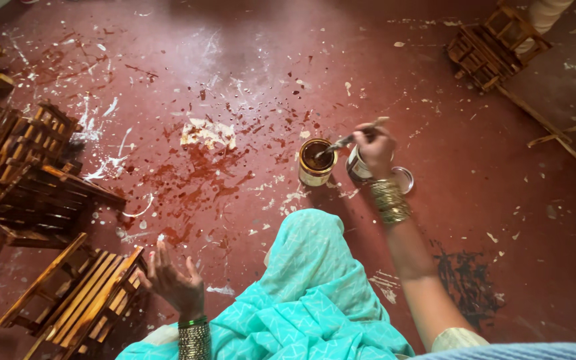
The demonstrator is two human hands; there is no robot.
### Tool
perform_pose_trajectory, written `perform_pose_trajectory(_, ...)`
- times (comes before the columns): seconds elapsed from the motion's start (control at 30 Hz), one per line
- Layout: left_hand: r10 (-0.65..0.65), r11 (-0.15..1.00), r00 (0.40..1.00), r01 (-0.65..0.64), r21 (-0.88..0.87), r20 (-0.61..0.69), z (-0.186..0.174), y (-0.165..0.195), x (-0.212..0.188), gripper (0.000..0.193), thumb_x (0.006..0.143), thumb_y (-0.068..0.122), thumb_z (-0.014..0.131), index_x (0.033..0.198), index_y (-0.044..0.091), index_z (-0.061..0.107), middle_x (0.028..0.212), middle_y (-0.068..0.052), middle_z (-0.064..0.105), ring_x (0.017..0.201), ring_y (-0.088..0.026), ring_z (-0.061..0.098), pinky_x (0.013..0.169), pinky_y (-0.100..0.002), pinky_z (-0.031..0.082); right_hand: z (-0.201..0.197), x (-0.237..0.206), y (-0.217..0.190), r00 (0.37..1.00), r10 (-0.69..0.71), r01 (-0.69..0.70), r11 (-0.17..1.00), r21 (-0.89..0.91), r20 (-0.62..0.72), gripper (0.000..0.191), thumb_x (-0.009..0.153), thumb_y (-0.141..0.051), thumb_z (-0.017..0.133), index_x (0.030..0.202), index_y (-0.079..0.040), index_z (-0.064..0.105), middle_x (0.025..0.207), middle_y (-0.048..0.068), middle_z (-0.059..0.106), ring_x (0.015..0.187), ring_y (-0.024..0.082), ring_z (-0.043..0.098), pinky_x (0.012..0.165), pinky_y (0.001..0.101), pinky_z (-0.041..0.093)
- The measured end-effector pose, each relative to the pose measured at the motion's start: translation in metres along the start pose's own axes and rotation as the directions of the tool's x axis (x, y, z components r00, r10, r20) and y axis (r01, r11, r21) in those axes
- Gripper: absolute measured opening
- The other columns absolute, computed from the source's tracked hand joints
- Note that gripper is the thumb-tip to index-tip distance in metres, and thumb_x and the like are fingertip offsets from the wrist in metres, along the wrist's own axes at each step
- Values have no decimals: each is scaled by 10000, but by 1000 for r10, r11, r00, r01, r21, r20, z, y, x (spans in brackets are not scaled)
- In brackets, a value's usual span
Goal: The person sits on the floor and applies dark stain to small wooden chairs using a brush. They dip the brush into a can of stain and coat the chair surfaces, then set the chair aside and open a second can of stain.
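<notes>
At the far left stood a group of small dark wooden stools (31, 173), stained brown, close together on the red floor (501, 267). In front of them, lower in the view, a lighter slatted wooden stool (78, 293) lay tilted on its side. The left hand (171, 280) rested against the edge of this stool, with the fingers spread open and not closed around anything; the fingertips were touching or just beside the wood, I cannot tell which. Metal and green bangles were on this wrist.

In the middle, the floor carried many brown and white paint splashes and a pale crumpled patch (208, 133). The person's knee, covered by turquoise cloth (308, 287), pointed up toward the cans.

Just beyond the knee stood an open can (316, 162) of dark brown stain, upright on the floor. A thin brush (348, 140) reached into it, its tip at the liquid. The right hand (375, 148) held the brush handle, fingers closed around it, golden bangles on the wrist. Under this hand stood a second can (358, 167), partly hidden, and a round metal lid (405, 180) lay just beside it.

At the upper right another dark stool (491, 50) lay tipped over, well apart from the cans, with loose wooden sticks (555, 133) near it.
</notes>
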State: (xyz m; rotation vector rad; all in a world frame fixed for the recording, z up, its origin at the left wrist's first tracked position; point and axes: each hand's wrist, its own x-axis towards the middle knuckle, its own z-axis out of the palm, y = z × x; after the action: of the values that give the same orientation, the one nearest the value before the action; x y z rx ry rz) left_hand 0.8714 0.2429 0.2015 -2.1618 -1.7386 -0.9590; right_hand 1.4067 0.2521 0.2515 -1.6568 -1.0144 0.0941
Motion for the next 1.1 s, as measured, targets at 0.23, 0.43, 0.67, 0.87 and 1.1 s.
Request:
perform_pose_trajectory(0.23,-34,999,999,33,-17,-7,-5,3,4,806,882,188,778,1592,96,407,1605,-37,504,1452,-281,458,1306,-581,194,-54,-14,56,925,369,-238,749,618,-91,141,971,-57,657,1002,73,701,900,168,752,735,254,763,692,359,676)
perform_pose_trajectory(0.43,-47,999,999,47,-6,-14,-7,0,3,807,876,195,769,1591,94,410,1604,-47,506,1453,-282,459,1302,-576,204,-64,-35,79,873,487,-289,566,772,-29,140,960,-40,627,1013,77,683,906,188,748,764,298,764,720,406,671)
perform_pose_trajectory(0.67,-64,998,997,64,0,-34,-11,-3,1,794,895,208,767,1596,92,414,1595,-61,515,1467,-284,457,1295,-577,211,-68,-41,75,890,454,-245,414,877,35,193,837,76,519,966,48,659,997,203,726,926,351,759,832,476,637)
perform_pose_trajectory(0.87,-61,998,997,61,-6,-40,-15,-3,1,799,895,199,772,1597,86,408,1591,-67,518,1460,-289,465,1296,-579,211,-69,-45,68,925,380,-176,430,886,0,245,718,137,454,887,46,606,1023,221,712,1034,362,722,925,511,604)
perform_pose_trajectory(1.1,-62,998,997,61,-11,-36,-17,-4,3,816,888,180,774,1604,84,395,1595,-68,518,1455,-290,470,1302,-578,206,-70,-50,56,937,350,-170,417,893,15,258,697,137,447,885,77,615,1038,272,711,1078,404,713,942,522,589)
